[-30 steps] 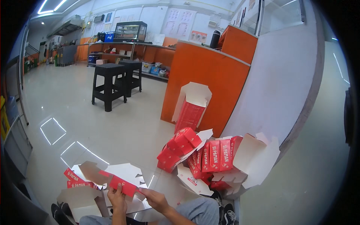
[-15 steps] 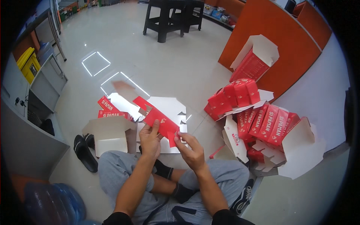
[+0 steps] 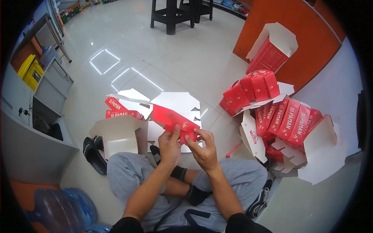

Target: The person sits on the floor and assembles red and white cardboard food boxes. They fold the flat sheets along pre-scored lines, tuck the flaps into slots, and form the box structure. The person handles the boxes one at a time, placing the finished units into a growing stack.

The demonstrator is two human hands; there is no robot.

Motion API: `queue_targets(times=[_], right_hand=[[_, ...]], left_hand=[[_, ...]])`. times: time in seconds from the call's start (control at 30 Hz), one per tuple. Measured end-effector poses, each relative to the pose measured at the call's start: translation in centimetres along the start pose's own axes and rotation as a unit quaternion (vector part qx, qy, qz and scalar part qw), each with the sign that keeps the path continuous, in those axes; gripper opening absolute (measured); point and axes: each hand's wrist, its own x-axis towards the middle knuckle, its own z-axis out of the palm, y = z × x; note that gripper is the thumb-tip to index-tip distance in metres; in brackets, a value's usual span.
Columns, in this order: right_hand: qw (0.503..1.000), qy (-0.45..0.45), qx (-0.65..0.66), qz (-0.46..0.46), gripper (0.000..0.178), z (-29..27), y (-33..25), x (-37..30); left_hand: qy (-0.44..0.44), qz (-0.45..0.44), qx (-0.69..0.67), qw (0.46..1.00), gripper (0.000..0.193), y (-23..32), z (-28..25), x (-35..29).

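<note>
Between my hands, above my crossed legs, is a partly folded red cardboard box [image 3: 175, 119] with a white inside. Its long flap reaches away to the upper left. My left hand [image 3: 170, 147] pinches its near edge, thumb on top. At its right end, the fingers of my right hand [image 3: 203, 149] close around a small end flap. Just beyond lie flat white cardboard blanks [image 3: 180, 101] on the floor. Left of them, red boxes [image 3: 114, 104] lie behind an open cardboard carton [image 3: 116, 134].
At right, several folded red boxes [image 3: 285, 120] fill an open carton [image 3: 322, 149], with more red boxes [image 3: 252, 91] above. A tall red carton [image 3: 268, 56] leans by the orange panel [image 3: 307, 35]. Black sandals [image 3: 93, 155], blue water jugs [image 3: 64, 207] and a grey cabinet [image 3: 50, 151] are at left.
The red box has turned in my hands, its long flap now swung out to the left. My left thumb has moved toward the box's right end, nearer my right hand. The view has shifted slightly.
</note>
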Motion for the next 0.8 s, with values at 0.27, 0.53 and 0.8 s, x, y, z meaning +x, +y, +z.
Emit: queue_targets(times=[0.27,0.53,0.8], right_hand=[[0.989,0.046,0.104,0.096,0.032,0.3,-0.3,0.1],[0.858,0.087,0.331,0.384,0.024,1.4,-1.2,-0.2],[0.886,0.052,0.263,0.378,0.036,1.1,-0.2,-1.1]], left_hand=[[0.009,0.012,0.074,0.997,0.018,-1.5,-0.3,-0.9],[-0.022,0.019,0.037,0.999,0.019,-1.5,-0.1,-0.9],[-0.014,0.001,0.122,0.992,0.017,-1.7,0.0,-0.8]])
